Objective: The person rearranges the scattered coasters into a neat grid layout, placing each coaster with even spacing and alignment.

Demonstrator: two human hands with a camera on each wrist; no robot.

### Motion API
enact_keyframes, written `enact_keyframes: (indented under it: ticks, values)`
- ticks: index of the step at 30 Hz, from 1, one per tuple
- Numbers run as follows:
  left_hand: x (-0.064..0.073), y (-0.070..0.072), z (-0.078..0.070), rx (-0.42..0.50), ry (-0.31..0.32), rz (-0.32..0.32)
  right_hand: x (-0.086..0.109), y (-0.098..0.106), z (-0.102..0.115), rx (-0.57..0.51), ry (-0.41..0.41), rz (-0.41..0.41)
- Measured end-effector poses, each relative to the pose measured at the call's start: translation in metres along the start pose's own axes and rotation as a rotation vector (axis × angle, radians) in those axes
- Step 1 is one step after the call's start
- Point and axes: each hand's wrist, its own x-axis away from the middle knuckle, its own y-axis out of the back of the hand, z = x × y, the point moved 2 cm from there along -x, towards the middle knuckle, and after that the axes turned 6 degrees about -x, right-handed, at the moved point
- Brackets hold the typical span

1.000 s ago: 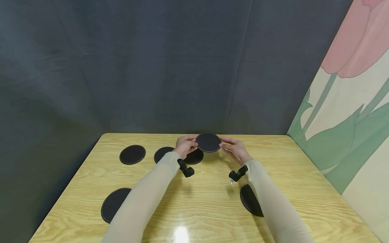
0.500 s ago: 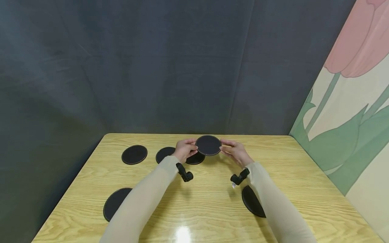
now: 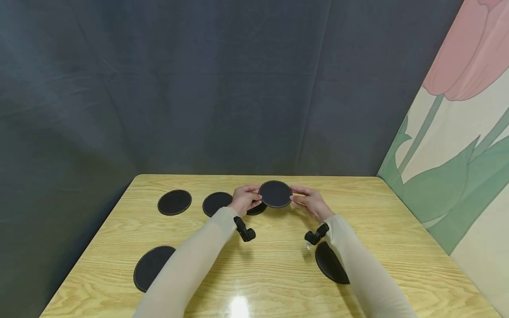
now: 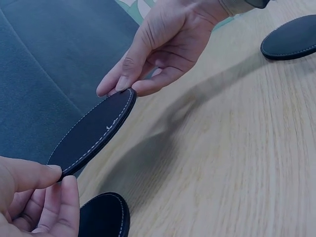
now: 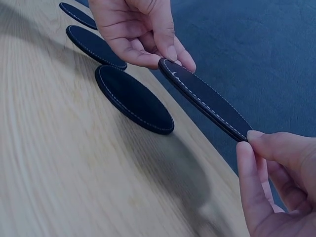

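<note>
The left hand (image 3: 244,199) and the right hand (image 3: 313,202) pinch opposite edges of a round black disc (image 3: 275,194) between thumb and fingers, holding it raised above the wood-grain counter (image 3: 270,260); its rim is stitched in pale thread, with a small white fleck by the seam. Along the back lie the far-left disc (image 3: 174,202), the middle disc (image 3: 216,203) and, mostly hidden in the head view by the left hand and the raised one, the third disc (image 3: 257,211). Nearer, the left sleeve (image 3: 191,265) overlaps the front-left disc (image 3: 151,266) and the right sleeve (image 3: 367,269) the front-right disc (image 3: 329,264), with a dark curtain (image 3: 199,88) behind and a tulip mural (image 3: 445,176) to the right.
</note>
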Motion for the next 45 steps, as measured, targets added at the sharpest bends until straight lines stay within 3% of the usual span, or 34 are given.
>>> enact_keyframes:
  ticks: [12, 21, 45]
  values:
    - [0.001, -0.012, 0.011, -0.031, 0.006, -0.016, 0.001, 0.016, -0.006, 0.024, -0.049, -0.012]
    - [0.005, -0.017, 0.014, -0.066, -0.016, 0.016, 0.001, 0.024, -0.01, 0.038, -0.062, -0.026]
    - [-0.006, -0.028, 0.023, -0.079, -0.03, -0.019, 0.002, 0.03, -0.009, 0.09, -0.068, -0.005]
